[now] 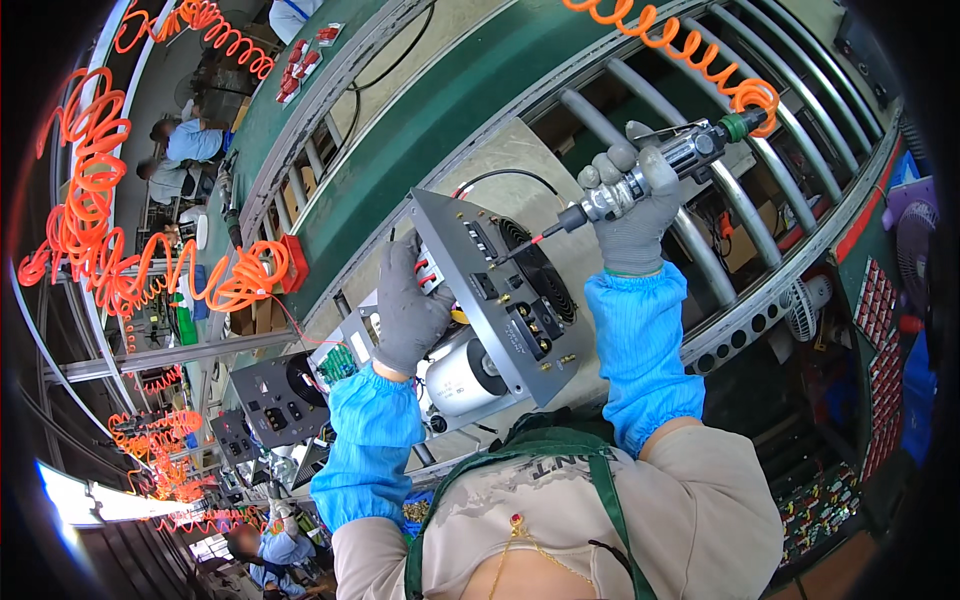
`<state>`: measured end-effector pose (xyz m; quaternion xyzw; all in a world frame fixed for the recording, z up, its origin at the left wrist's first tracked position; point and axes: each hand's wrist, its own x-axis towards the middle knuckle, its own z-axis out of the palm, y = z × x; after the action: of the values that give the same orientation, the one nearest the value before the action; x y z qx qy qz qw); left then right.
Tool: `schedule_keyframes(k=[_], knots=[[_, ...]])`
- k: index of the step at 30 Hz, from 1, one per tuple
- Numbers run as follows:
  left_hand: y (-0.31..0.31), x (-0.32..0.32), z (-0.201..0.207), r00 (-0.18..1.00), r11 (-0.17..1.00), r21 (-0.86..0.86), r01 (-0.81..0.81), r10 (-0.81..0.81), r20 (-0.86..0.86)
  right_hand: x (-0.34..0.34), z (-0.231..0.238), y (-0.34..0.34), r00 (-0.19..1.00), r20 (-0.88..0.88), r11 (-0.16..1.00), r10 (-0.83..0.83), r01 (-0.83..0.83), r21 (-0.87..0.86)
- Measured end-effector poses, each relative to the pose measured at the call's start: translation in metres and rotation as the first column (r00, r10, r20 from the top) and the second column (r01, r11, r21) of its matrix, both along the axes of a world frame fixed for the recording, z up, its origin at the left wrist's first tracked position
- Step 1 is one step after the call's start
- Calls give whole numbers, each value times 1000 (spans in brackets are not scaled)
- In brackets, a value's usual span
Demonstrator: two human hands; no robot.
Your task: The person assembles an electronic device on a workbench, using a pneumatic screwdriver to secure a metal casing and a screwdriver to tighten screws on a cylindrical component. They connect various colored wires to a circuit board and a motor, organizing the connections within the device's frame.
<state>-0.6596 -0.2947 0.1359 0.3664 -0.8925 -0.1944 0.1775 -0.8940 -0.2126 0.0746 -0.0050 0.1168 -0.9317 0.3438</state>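
My right hand (pixel 637 205), in a grey glove, is closed round a pneumatic screwdriver (pixel 665 160) with an orange coiled hose at its rear. Its bit slants down to the left against the grey metal panel (pixel 485 300) of an electrical unit; whether it sits in a screw, I cannot tell. Sockets, brass terminals and a round black fan (pixel 535 270) cover that panel. Behind the panel, my gloved left hand (pixel 408 305) rests on the unit's inside with fingers stretched out, near red and yellow wires. Below that hand lies a large silver cylinder (pixel 465 380).
A metal roller conveyor (pixel 700 250) runs at the right. Beyond the unit is a green belt (pixel 420 130). More units with dark panels (pixel 280 400) stand at the left, under orange coiled hoses (pixel 95 200). Other people (pixel 190 140) work farther off. A white fan (pixel 805 305) stands right.
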Motion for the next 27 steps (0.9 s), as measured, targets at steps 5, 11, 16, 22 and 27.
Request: schedule_keyframes(k=[5,11,16,22,27], knots=[[3,-2,2,1000,999,-48,12,-12,-6,0,-6,-2,1000,7,999,11,-11,-47],[2,2,-1,1000,998,-59,10,-10,-6,3,3,0,1000,-5,999,20,-20,-27],[0,6,-5,1000,999,-54,8,-9,-23,2,-1,2,1000,-14,997,28,-29,-67],[-5,6,-10,999,999,-32,16,-18,-51,-22,34,51,999,-42,990,-5,11,140],[-6,13,-14,999,999,31,-33,34,-27,-38,-7,202,900,-315,765,303,-32,643]])
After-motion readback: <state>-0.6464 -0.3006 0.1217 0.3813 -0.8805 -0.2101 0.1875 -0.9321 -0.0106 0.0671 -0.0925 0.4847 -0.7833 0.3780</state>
